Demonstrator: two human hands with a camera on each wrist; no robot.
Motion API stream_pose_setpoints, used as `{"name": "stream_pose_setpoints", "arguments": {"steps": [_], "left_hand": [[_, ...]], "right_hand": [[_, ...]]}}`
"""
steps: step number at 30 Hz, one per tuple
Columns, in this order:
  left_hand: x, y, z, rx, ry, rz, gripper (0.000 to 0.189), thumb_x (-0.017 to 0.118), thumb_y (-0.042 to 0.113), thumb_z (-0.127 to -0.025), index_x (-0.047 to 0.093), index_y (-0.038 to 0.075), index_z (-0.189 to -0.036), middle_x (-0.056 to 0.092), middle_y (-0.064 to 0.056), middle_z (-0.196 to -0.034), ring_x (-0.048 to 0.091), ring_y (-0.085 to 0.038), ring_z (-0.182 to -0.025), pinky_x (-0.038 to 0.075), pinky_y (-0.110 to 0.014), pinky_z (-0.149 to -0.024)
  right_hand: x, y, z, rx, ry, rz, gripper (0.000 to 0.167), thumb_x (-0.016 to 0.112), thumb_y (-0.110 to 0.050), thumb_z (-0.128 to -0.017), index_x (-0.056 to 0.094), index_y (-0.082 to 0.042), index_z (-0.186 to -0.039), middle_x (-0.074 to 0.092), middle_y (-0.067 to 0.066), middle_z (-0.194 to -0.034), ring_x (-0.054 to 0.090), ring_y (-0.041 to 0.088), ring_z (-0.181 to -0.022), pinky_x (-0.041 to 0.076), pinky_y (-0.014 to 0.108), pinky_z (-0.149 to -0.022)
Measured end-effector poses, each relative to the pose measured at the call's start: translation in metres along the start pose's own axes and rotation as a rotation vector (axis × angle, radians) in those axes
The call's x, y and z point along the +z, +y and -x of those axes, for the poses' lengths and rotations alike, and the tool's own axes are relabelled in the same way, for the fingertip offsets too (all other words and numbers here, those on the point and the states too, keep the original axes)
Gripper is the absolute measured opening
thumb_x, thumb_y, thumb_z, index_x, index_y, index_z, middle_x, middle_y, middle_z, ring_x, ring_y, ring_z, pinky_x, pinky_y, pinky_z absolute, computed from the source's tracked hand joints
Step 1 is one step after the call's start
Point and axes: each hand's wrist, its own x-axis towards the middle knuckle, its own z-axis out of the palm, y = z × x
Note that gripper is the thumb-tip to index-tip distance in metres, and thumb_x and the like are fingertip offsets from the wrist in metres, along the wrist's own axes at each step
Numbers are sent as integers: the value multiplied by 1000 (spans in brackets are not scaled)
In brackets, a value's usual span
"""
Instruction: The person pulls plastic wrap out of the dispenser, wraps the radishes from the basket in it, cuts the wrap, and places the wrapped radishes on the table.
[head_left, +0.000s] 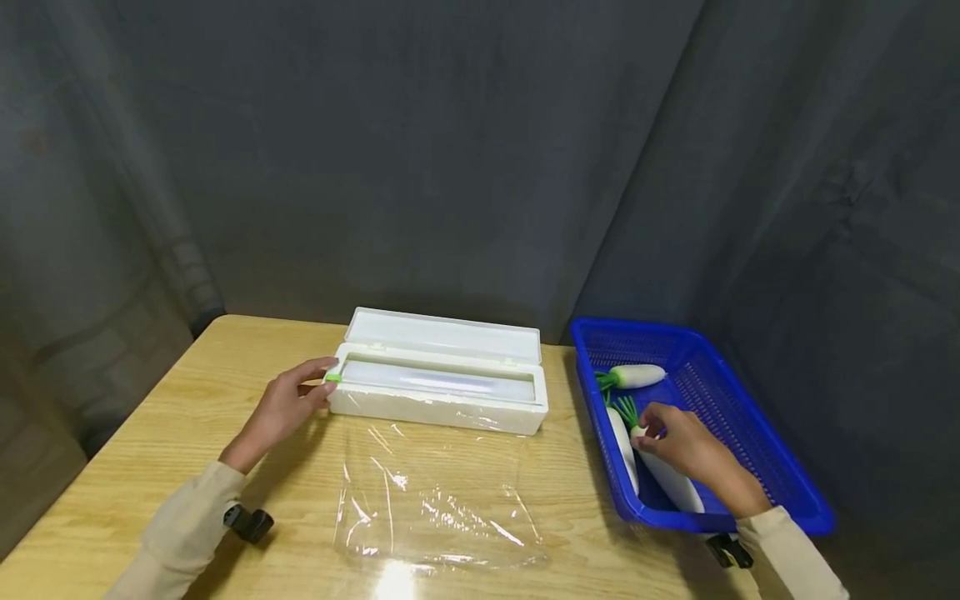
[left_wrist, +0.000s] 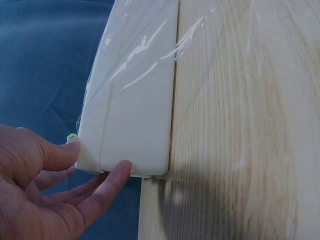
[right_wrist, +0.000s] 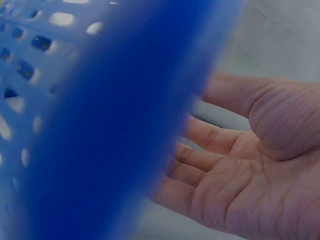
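A white cling film dispenser lies with its lid raised, a roll of film inside. My left hand holds the dispenser's left end; the thumb is beside a small green piece. In the left wrist view, a fingertip rests against the end face. Clear film runs from the dispenser over the wood toward me. My right hand reaches into a blue basket, thumb and forefinger pinching the leafy end of a white radish. The basket rim hides those fingertips in the right wrist view.
Another white radish lies along the basket's left wall, and a shorter one sits farther back. The wooden table ends at a dark curtain behind. The basket stands at the table's right side.
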Motion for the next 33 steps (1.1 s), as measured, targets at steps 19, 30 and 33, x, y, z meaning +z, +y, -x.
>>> {"name": "stream_pose_setpoints", "arguments": {"steps": [19, 30, 33], "left_hand": [[-5, 2, -4, -21, -11, 10, 49, 62, 0, -104, 46, -13, -148, 54, -44, -136, 71, -50, -104, 64, -37, -75], [-4, 4, -2, -16, -4, 2, 47, 63, -2, -103, 49, -12, -146, 55, -43, -137, 72, -50, -102, 64, -38, -75], [-3, 3, -1, -9, 5, -4, 46, 64, -4, -102, 50, -12, -145, 55, -42, -138, 72, -49, -102, 64, -37, -74]], "right_hand": [[20, 1, -4, 153, -109, -163, 20, 74, 3, -90, 55, 8, -94, 63, 11, -77, 61, 19, -60, 57, 37, -52], [32, 3, -8, 200, -123, -162, 24, 70, 5, -92, 52, -1, -77, 60, 9, -63, 64, 18, -54, 60, 38, -51], [34, 4, -8, 191, -139, -171, 25, 68, 5, -93, 53, -2, -73, 63, 10, -62, 66, 20, -53, 61, 39, -51]]}}
